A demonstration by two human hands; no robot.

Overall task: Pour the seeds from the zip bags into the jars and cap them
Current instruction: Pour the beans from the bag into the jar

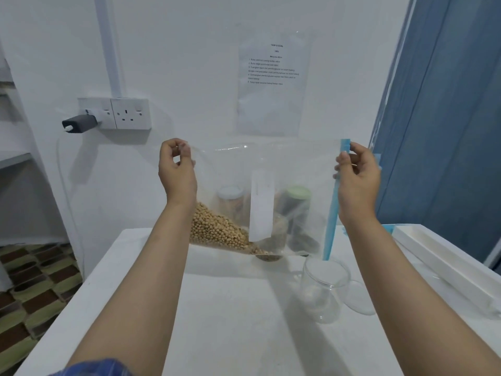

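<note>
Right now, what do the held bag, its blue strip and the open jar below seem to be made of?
Zip bag: thin clear plastic film, glossy; the jars behind show through it and it creases.
Blue strip: opaque matte plastic, likely the zip closure, stiffer than the film.
Open jar: clear and rigid, with bright rim highlights; glass or hard plastic, I cannot tell which.

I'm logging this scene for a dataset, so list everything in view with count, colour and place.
zip bag: 1, clear with blue zip, held up over the table
seeds: many, tan, in the bag's lower left corner
open jar: 1, clear, on the table under the zip end
lid: 1, clear, beside that jar
capped jars: 2, white and green lids, behind the bag
table: 1, white
paper sheet: 1, white, on the wall
sockets: 2, white, on the wall
left hand: pinches the bag's corner
right hand: pinches the zip end
</note>
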